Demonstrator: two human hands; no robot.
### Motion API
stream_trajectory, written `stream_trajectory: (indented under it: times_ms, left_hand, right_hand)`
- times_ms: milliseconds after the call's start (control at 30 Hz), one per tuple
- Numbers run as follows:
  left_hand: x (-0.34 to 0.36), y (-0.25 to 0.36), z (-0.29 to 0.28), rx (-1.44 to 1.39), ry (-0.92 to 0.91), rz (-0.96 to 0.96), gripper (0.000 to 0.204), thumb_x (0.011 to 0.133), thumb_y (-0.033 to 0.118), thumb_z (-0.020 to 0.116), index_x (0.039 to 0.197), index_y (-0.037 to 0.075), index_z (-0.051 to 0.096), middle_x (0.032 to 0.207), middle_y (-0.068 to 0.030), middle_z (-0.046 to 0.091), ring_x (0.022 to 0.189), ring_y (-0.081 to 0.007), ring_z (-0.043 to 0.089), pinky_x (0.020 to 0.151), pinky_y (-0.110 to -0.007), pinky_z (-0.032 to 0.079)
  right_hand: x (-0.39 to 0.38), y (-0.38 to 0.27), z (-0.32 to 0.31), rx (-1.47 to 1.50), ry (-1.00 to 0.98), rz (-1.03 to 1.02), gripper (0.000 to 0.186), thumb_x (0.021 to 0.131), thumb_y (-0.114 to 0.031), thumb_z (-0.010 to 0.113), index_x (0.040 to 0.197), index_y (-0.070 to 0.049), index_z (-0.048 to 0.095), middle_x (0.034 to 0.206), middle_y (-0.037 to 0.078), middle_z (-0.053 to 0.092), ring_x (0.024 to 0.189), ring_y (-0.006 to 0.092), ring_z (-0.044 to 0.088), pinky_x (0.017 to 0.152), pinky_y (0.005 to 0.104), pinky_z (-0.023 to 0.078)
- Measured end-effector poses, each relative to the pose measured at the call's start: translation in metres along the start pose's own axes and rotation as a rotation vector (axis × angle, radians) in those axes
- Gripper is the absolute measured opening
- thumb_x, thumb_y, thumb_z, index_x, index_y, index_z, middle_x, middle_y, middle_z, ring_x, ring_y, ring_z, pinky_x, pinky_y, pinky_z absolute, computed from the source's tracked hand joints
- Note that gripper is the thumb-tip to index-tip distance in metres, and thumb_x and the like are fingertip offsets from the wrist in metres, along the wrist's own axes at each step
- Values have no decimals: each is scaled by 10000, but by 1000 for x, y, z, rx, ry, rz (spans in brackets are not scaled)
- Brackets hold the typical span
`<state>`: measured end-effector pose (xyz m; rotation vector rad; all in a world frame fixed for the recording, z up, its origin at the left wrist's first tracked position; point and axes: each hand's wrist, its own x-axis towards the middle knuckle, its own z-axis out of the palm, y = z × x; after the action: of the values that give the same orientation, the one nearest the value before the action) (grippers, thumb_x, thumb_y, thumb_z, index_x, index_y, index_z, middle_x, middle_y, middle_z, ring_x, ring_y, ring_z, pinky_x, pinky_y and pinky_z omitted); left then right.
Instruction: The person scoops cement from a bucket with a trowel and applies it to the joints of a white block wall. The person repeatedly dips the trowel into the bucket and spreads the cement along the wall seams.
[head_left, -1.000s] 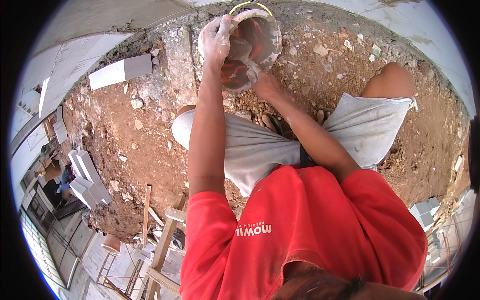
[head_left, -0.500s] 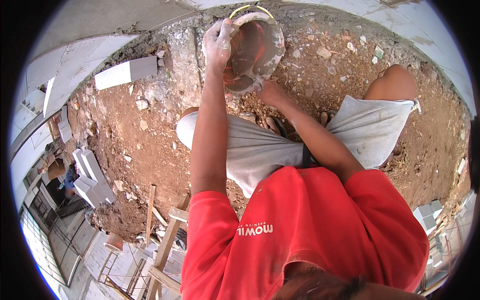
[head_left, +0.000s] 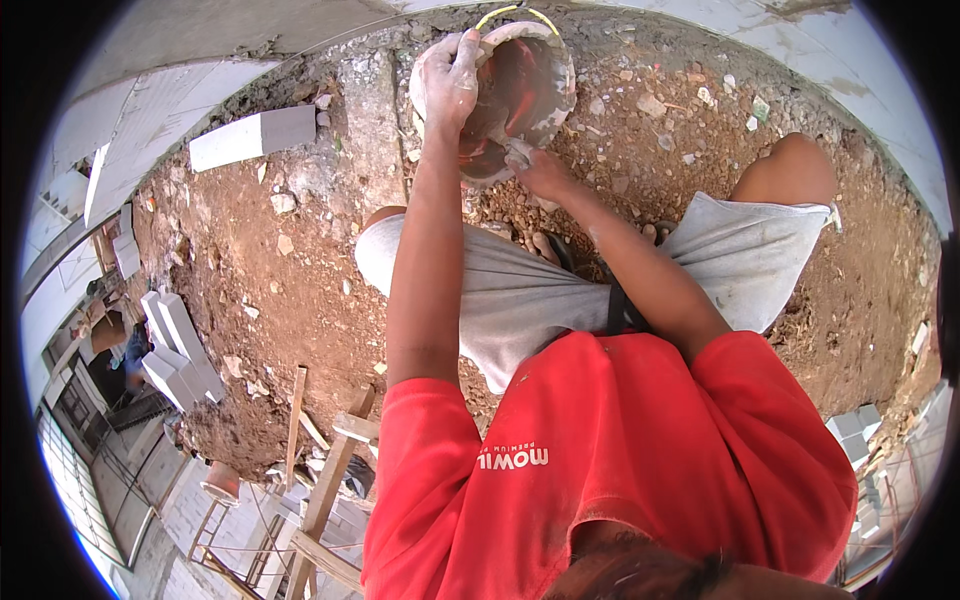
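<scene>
A pale, mortar-crusted bucket with a yellow handle holds grey, wet mix, with patches of reddish inner wall showing. My left hand is closed on its left rim, fingers coated in grey. My right hand reaches to the bucket's lower right, closed around the mortar-smeared handle of a trowel. The trowel's blade is mostly hidden in the mix. Both forearms reach up from my body, above my crouched legs and sandalled feet.
A white block lies on rubble-strewn dirt at left, with stacked blocks below it. Concrete walls curve along the top. Wooden scaffold pieces stand lower left; more grey blocks sit lower right.
The bucket and both my hands sit slightly farther right in the picture. The trowel blade, visible in the bucket a second ago, has dropped lower and is mostly hidden now.
</scene>
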<state>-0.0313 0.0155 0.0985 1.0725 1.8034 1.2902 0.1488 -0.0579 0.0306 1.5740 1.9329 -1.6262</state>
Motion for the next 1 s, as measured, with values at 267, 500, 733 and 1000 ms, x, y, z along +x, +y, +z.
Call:
stream_trajectory:
  times_ms: [267,500,733,1000]
  left_hand:
    - [-3,-9,-5,69,0,-4,384,1029,341,620,894,-11,699,772,-61,615,751,-163,542,727,-338,456]
    - [-1,-6,-3,34,-14,18,379,1023,345,627,912,-7,713,766,-67,617,733,-162,536,708,-333,455]
    - [-8,1,-9,-26,2,-26,333,1019,304,645,965,-4,759,779,-30,637,725,-141,557,680,-308,465]
    - [-9,-30,-29,-133,-26,103,344,1057,306,604,1010,1,755,846,17,618,759,-76,494,682,-258,402]
  right_hand:
    - [-10,-15,-69,-290,236,-95,553,994,-295,588,1530,-202,490,1280,178,692,1071,326,707,908,453,566]
    - [20,-78,-108,-734,53,-150,331,918,-148,596,1206,-58,733,1097,188,757,1006,335,744,835,447,592]
    - [24,-90,-50,-788,29,-302,258,856,-92,637,1060,-40,787,1084,173,768,1011,319,754,816,434,607]
    - [92,-93,-86,-686,-302,-145,307,786,-156,734,1021,39,768,976,288,737,895,391,737,748,465,578]
